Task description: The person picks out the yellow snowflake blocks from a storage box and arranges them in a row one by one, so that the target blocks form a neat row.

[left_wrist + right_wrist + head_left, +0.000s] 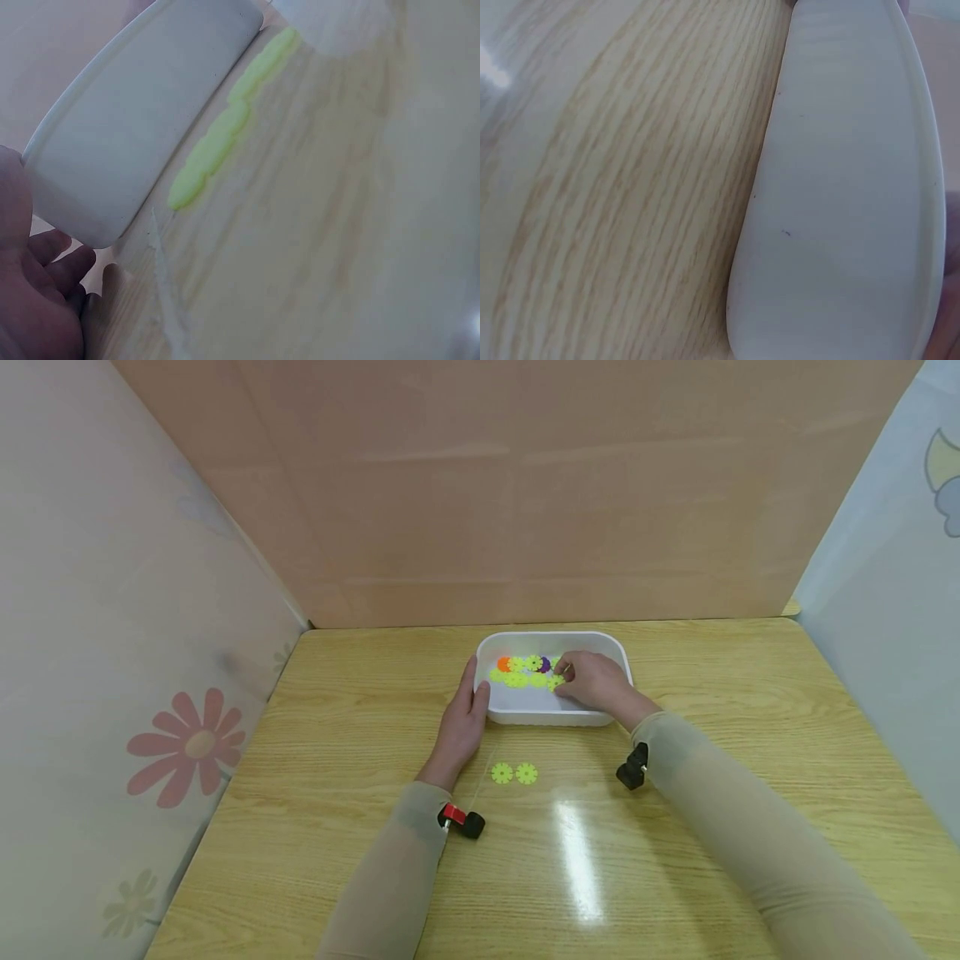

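A white plastic basin (pixel 550 718) sits on the table, holding several yellow-green notched snowflake discs (pixel 516 679), an orange disc (pixel 503 665) and a purple disc (pixel 546 665). My left hand (pixel 460 724) grips the basin's left end, thumb at the rim and fingers along the outer wall. Inside the basin's right part, my right hand (pixel 596 681) pinches at a yellow-green disc (pixel 555 682) between thumb and fingers. In the right wrist view the basin wall (pixel 840 187) hides most of this hand. Two yellow-green discs (pixel 514 773) lie side by side before the basin.
The wood-grain table (pixel 360 710) meets a brown panel (pixel 525 527) at the back. Sheets with printed pictures (pixel 97 610) stand on both sides. A thin pale strand (pixel 166 292) runs near the left wrist.
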`<state>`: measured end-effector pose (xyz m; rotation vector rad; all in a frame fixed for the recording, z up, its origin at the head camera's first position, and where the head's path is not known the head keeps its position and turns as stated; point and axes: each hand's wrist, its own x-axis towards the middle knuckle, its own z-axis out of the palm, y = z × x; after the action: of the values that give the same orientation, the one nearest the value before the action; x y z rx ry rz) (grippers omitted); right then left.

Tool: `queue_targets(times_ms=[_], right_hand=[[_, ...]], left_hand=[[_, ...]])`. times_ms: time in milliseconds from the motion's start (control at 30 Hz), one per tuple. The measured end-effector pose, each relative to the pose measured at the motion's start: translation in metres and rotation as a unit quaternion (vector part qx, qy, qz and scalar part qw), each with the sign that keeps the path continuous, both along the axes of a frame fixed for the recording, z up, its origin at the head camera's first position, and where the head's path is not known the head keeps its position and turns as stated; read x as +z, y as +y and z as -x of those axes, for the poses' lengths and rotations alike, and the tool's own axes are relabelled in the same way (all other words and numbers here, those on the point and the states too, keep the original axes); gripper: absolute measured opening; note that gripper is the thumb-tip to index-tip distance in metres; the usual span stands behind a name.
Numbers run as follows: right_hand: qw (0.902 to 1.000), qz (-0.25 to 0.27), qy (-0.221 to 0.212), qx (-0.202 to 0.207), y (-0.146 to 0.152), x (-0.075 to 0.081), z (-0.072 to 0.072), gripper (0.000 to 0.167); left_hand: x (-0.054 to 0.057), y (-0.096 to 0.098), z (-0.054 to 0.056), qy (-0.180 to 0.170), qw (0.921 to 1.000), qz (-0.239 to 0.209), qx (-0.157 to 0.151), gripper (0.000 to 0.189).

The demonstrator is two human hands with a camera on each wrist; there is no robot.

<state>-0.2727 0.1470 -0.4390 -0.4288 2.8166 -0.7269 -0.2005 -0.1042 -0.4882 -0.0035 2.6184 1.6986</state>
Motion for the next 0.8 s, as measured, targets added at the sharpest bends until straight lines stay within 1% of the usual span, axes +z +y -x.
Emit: queue_targets(times_ms=[233,433,567,800], right_hand=[[0.9999,0.000,0.009,-0.010,0.001,-0.001,-0.001,0.036],[0.9991,0.015,0.037,-0.013,0.001,0.001,-0.004,0.036],[0.9980,0.021,0.057,-0.016,0.000,0.006,-0.009,0.036],[0.9955,0.045,0.081,-0.018,0.003,0.018,-0.024,0.036]], left_hand=[[0.001,0.000,0.000,-0.001,1.0000,0.001,-0.002,0.061],[0.000,0.000,0.000,0.001,1.0000,0.004,-0.004,0.066],[-0.001,0.000,0.000,0.004,1.0000,0.008,-0.004,0.071],[-0.002,0.001,0.001,0.001,1.0000,0.002,-0.003,0.064]])
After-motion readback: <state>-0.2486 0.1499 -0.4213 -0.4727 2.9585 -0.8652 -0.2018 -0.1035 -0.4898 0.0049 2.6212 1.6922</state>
